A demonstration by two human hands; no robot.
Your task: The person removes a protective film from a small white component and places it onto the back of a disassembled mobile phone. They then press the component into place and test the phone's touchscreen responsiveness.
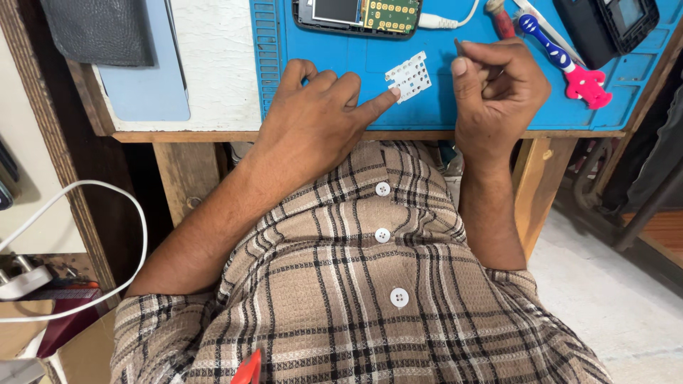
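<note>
Left grip (324, 107) is mostly curled, with only the index finger stretched out flat, its tip pressing the near corner of a small white perforated plastic keypad sheet (410, 75) against the blue silicone work mat (334, 60). That sheet lies tilted on the mat, at about two o'clock from the left knuckles and at nine o'clock from the other hand. Right grip (498, 82) is clenched into a loose fist with the thumb laid over the fingers, hovering just beside the sheet; whether something tiny is pinched inside cannot be told.

At twelve o'clock from the sheet, at the mat's far edge, lies an opened dark handset with a green circuit board and gold contact pads (359, 14), with a white cable (448, 21) plugged in at its right. At one o'clock from the right fist lie a red-handled tool (500, 20) and a blue and white toothbrush with a pink base (562, 60); beyond them, at two o'clock, sits a black boxy device (605, 25).

The mat rests on a white-topped wooden worktop (213, 64), where a pale blue flat tablet-like slab (146, 78) under a dark grey pouch (96, 28) lies at nine o'clock. A white cord (135, 227) loops below the worktop at seven o'clock. Nothing stands between either hand and the sheet.
</note>
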